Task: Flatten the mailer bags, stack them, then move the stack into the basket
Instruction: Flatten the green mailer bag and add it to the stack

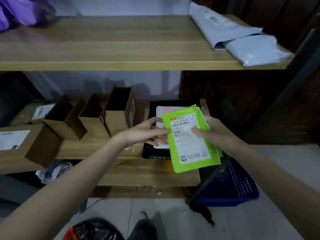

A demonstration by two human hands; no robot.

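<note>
Nearest to us, at the bottom edge, we see a black bag (97, 229) with something red-orange beside it on the pale tiled floor (173, 222). A little farther, to the right, a blue perforated basket (232, 184) stands on the floor under the corner of the shelf.

Our two bare arms reach forward from here. Our right hand (216, 132) grasps the stack of mailer bags (188, 139): the thumb lies on the white label of the top bag, which is bright green, and the other fingers are curled behind the stack. The stack is in the air, tilted, above the front edge of a black tray (152, 155) and just above the blue basket. Our left hand (147, 130) pinches the left edge of the green bag with thumb and fingers.

The black tray rests on the lower wooden shelf (147, 174) and holds some white and pink papers (162, 111) behind the stack. To the left of it stand several open cardboard boxes (93, 116), and a bigger box (22, 146) with a label lies at the far left.

Farther up, the upper wooden shelf (121, 42) carries grey-white mailer bags (242, 37) at its right end and a purple plastic bag (22, 11) at its left end.
</note>
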